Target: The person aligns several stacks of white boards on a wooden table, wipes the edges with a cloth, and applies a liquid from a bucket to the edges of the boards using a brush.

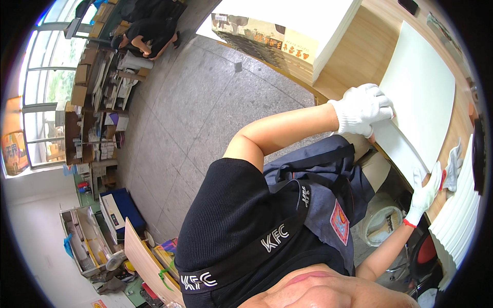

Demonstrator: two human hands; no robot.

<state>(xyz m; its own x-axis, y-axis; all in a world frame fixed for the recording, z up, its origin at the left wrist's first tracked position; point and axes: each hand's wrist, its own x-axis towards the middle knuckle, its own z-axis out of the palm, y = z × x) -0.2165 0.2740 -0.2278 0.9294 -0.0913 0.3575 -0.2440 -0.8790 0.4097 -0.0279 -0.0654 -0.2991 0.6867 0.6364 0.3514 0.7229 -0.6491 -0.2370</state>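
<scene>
A large white sheet (421,82) lies on the wooden table (354,56), with a raised or folded strip along its near edge. My left hand (363,109), in a white knit glove, is closed on that near edge; bare fingertips show past the glove. Farther right, my right hand (425,194) rests at the sheet's corner in a white glove with a red cuff. Its fingers are stretched out and apart, touching the sheet. Beside it lies a loose pale glove (454,165). Whether anything sits under my left fingers is hidden.
A tall stack of printed sheets (277,43) stands at the table's far left. White sheets (457,215) are piled at right. Below the table is a plastic-lined bucket (381,220). Across the grey floor (190,102), a person (146,33) bends by cluttered shelves (95,118).
</scene>
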